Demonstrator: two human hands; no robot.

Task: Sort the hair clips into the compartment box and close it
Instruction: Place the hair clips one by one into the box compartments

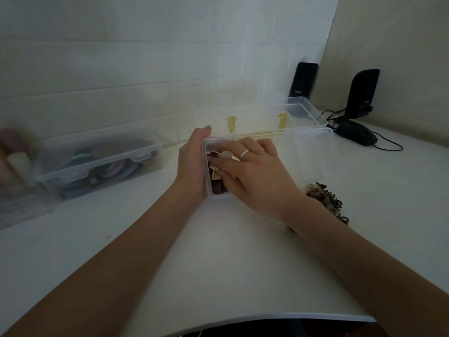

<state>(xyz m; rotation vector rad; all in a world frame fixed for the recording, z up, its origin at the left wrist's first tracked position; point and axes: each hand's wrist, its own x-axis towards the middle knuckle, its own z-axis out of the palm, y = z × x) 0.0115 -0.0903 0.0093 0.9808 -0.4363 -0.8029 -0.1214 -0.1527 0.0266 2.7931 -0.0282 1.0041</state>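
The left hand point(192, 164) lies flat against the left wall of the clear compartment box point(220, 196), fingers together and pointing away, thumb hidden; it seems placed there to keep the light box from sliding while the other hand works. The right hand point(252, 173), a ring on one finger, reaches across the open top with fingers loosely curled down into the leftmost compartment, where dark brown and cream hair clips point(215, 177) already lie. Whether the fingertips pinch a clip or just press the contents down cannot be told, since the hand covers them. The box's lid point(279, 117) stands open behind, hinged at the back with two yellowish latches showing, so closing is not yet due. A pile of unsorted clips point(325, 199) waits on the white table point(218, 263) just beside the right wrist, partly hidden under the forearm; that arm will probably have to lift clear to reach them. To the left sits a closed clear case point(97, 161) of round coloured items, well apart from the work. Two black speakers point(362, 93) and a computer mouse point(356, 133) with trailing cable stand at the far right, out of the way.
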